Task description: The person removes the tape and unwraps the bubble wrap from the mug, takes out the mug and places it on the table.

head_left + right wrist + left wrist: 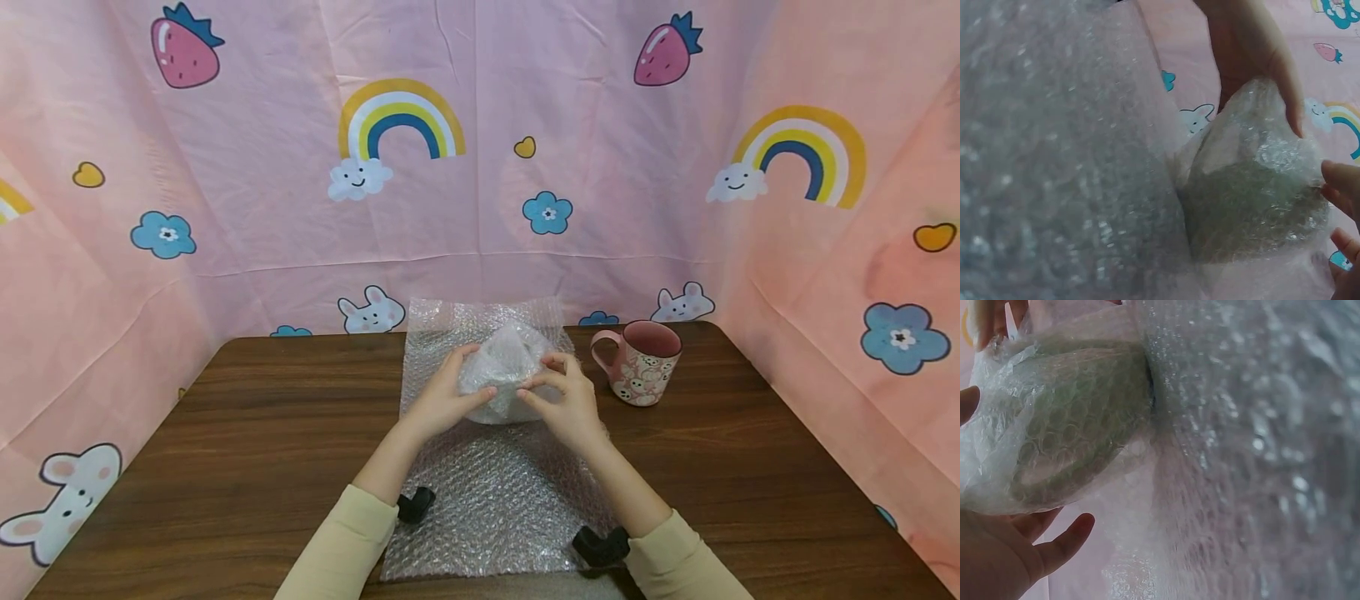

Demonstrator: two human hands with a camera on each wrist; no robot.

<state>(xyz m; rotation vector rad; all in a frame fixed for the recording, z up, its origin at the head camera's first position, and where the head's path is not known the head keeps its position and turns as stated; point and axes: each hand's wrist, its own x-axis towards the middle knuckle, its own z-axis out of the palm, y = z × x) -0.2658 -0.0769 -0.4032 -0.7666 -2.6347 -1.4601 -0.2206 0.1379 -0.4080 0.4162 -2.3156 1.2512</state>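
Right now I've the rounded, greenish, bubble-wrapped bundle [506, 369] between my left grip [438, 398] and right grip [572, 407], both curled round its sides, neither nearer, over the flat, clear bubble-wrap sheet [498, 508]

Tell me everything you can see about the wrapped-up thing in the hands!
The wrapped bundle is roundish, covered in clear, shiny bubble wrap, crinkled and folded on top. Something greenish shows through; I can't tell what. It sits over a bubble-wrap sheet, with the left hand and right hand holding its sides.
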